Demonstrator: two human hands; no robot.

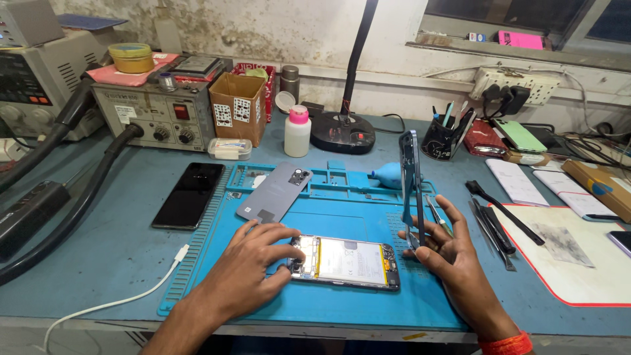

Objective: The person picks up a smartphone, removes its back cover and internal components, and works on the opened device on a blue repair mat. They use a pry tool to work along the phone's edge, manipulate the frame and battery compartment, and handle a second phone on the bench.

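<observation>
An opened phone [348, 261] lies flat on the blue work mat [342, 217], its battery and circuit boards showing. My left hand [253, 263] rests on its left end, fingers pressing the phone down. My right hand [447, 253] holds a thin blue phone frame [411, 187] upright on its edge, just right of the opened phone. A pair of tweezers [438, 217] also sits between the fingers of that hand. A grey back cover [275, 192] lies face up at the mat's upper left.
A black phone [189, 194] lies left of the mat near a white cable [131, 296]. Behind stand a soldering station [154, 112], cardboard box [238, 105], white bottle [297, 131] and lamp base [342, 131]. Tools [493, 223] and a white pad [572, 256] lie right.
</observation>
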